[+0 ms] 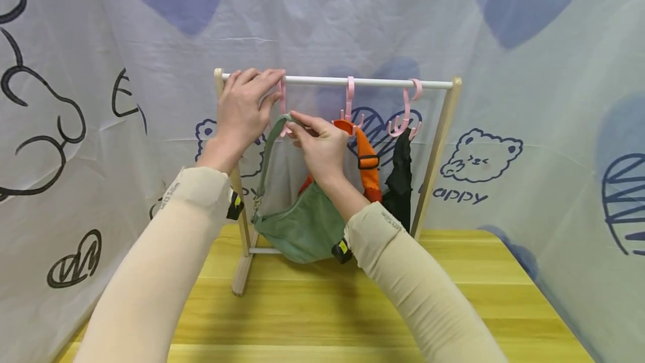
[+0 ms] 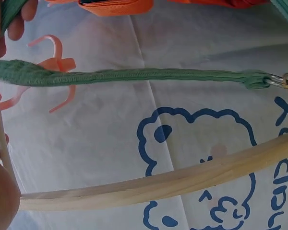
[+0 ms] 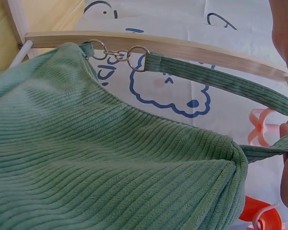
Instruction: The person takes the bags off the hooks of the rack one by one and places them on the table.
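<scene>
A green corduroy bag (image 3: 134, 158) hangs by its strap (image 2: 134, 75) in front of the rack. My right hand (image 1: 325, 147) pinches the top of that strap between thumb and fingers, right by the prongs of the leftmost pink hook (image 1: 283, 97). Up at the left end of the white rod (image 1: 322, 80), my left hand (image 1: 244, 108) holds the upper part of this hook, its fingers lying along the rod. In the left wrist view the strap passes in front of the hook's prongs. Metal rings (image 3: 116, 56) join strap and bag.
An orange bag strap (image 1: 368, 164) hangs on the middle pink hook (image 1: 350, 97). Black cloth (image 1: 400, 178) hangs from the right pink hook (image 1: 406, 108). The rack's wooden legs (image 1: 435, 156) stand on a wooden table (image 1: 312, 307), with a printed curtain (image 1: 353, 10) behind.
</scene>
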A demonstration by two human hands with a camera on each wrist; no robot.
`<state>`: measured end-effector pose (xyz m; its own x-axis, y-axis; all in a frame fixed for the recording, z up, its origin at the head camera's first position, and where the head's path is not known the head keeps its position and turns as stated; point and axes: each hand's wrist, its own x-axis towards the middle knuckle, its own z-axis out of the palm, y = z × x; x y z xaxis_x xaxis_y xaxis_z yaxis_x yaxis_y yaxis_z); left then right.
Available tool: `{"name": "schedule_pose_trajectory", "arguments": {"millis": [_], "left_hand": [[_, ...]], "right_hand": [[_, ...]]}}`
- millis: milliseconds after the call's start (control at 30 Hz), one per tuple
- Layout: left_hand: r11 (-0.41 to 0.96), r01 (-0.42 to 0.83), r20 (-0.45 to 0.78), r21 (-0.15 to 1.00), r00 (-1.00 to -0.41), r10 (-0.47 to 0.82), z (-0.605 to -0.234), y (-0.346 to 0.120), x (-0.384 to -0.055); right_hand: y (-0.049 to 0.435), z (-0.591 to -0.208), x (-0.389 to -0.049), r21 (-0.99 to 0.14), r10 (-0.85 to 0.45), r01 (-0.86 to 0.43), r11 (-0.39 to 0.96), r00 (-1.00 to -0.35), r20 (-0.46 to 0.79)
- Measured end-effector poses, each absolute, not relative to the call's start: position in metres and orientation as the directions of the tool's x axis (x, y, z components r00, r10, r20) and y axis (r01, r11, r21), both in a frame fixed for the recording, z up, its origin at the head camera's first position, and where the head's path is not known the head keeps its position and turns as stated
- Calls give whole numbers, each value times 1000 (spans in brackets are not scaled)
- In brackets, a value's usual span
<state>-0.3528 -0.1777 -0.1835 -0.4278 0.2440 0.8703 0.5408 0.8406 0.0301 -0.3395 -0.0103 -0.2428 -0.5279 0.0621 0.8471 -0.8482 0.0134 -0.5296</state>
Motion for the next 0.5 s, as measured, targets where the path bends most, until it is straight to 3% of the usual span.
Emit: {"name": "schedule_pose_trajectory", "arguments": {"millis": [333, 500], "left_hand": [[868, 485, 792, 110, -570, 218, -181, -177, -348], [842, 520, 800, 146, -562, 208, -186, -177, -345]], "right_hand": [[1, -244, -332, -489, 75, -872, 10, -487, 870], [6, -245, -327, -476, 70, -879, 8, -475, 877]]}}
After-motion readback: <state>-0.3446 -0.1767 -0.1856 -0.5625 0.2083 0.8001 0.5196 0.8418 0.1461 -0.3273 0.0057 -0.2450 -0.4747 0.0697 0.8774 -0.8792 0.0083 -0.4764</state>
